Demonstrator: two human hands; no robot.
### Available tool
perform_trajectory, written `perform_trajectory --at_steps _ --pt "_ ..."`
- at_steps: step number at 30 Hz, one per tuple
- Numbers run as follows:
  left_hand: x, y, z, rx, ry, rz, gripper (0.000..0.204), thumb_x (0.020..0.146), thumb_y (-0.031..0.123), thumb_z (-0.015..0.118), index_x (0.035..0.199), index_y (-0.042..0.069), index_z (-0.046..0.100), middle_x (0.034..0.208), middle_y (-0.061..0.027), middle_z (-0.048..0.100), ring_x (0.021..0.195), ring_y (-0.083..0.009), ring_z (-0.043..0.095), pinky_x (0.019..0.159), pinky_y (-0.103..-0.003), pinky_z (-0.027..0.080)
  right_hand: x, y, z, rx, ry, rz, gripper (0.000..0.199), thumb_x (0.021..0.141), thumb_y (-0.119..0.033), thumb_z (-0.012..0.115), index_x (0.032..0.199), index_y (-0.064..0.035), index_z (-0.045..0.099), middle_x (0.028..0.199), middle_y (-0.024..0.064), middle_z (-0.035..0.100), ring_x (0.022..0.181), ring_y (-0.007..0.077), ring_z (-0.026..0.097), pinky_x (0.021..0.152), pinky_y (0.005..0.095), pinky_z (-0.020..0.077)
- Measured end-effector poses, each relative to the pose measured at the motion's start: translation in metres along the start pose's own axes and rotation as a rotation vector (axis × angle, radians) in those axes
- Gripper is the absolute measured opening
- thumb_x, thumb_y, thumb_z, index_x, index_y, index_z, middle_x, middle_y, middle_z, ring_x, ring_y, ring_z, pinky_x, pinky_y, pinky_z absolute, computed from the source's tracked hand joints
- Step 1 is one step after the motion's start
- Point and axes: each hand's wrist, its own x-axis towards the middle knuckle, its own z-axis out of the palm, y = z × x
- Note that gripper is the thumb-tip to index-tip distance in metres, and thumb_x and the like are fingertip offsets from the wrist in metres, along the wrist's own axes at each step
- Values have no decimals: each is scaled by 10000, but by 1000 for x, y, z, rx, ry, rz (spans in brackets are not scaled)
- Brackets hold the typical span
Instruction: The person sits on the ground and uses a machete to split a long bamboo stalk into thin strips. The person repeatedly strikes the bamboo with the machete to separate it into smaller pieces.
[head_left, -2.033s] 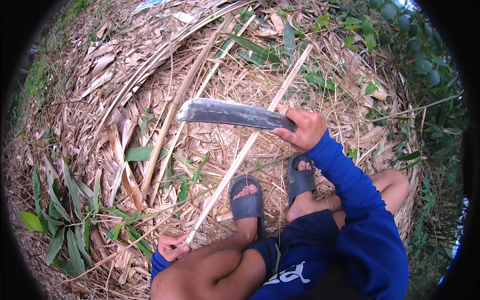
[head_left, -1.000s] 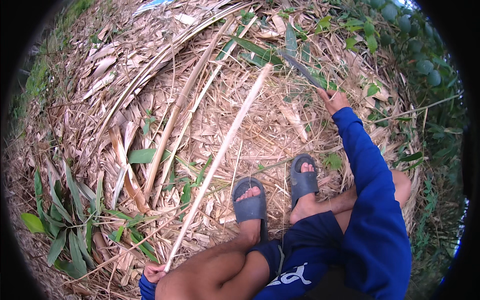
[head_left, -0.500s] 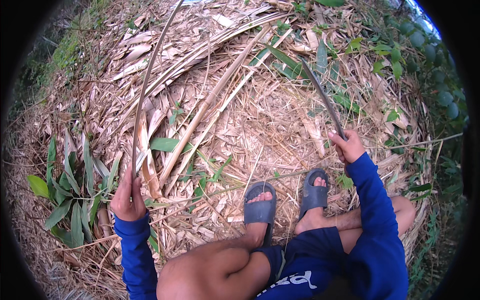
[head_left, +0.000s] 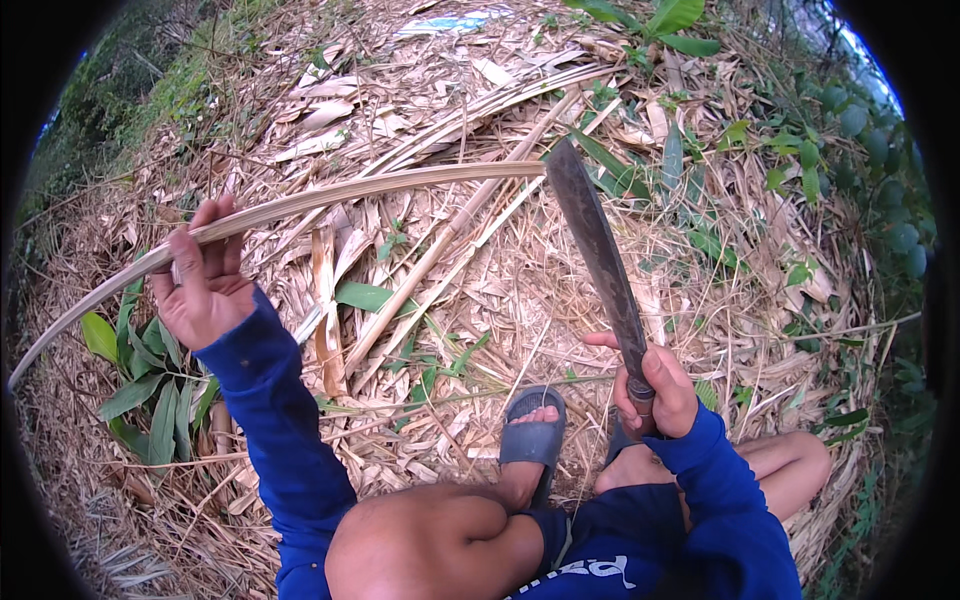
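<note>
My left hand (head_left: 207,272) grips a long, pale bamboo strip (head_left: 370,184) between thumb and fingers. The strip bows across the view, one end curving down at the far left, the other reaching the blade's tip. In my right hand (head_left: 657,392) is a machete (head_left: 598,252) with a dark, stained blade, held by its handle with the forefinger stretched out to the side. The blade points up and away, its broad face showing. Whether the strip's end touches the blade or only lines up with it, I cannot tell.
Dry leaves and husks (head_left: 470,290) cover the ground. Split bamboo lengths (head_left: 462,214) lie beyond my feet. A leafy green plant (head_left: 160,400) grows at the left, dense foliage (head_left: 890,190) at the right. My sandalled foot (head_left: 533,430) and bent knee (head_left: 440,540) are close below.
The bamboo strip has swung from upright to nearly level, and my left hand has risen and moved left. The machete has come lower and nearer, with its blade face turned toward me.
</note>
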Motion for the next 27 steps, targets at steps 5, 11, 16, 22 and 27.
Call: perform_trajectory --at_steps 5,11,16,22,27 --pt "-132 -63 51 -341 37 -641 148 915 91 608 1043 18 604 1015 -203 667 930 -301 679 796 -408 603 25 1 35 183 -149 -13 807 945 -569 420 1505 -64 134 572 53 500 441 72 424 454 197 365" --pt "-195 -74 65 -478 -104 -965 144 922 112 603 1051 53 627 1017 -158 673 852 -233 690 713 -316 603 44 21 40 470 -26 -26 678 992 -537 284 1507 -126 128 553 82 498 406 105 431 425 235 394" --pt "-219 -75 58 -462 -283 -1139 164 931 90 589 1080 43 639 966 -142 679 760 -180 676 592 -270 559 57 25 33 730 -37 -24 651 980 -589 170 1513 -227 78 511 56 432 332 121 348 344 273 346" --pt "-171 -31 41 613 -853 -8 396 808 141 717 1156 -9 603 819 -131 635 669 -234 620 631 -300 489 50 24 -16 626 -35 22 672 981 -587 214 1511 -184 123 503 43 442 347 104 389 354 259 365" --pt "-126 -67 16 660 -1369 -99 291 928 190 570 1161 18 594 777 -138 635 675 -299 628 650 -377 485 49 18 -35 634 -136 60 686 981 -591 204 1493 -137 163 504 46 457 349 109 403 346 249 361"
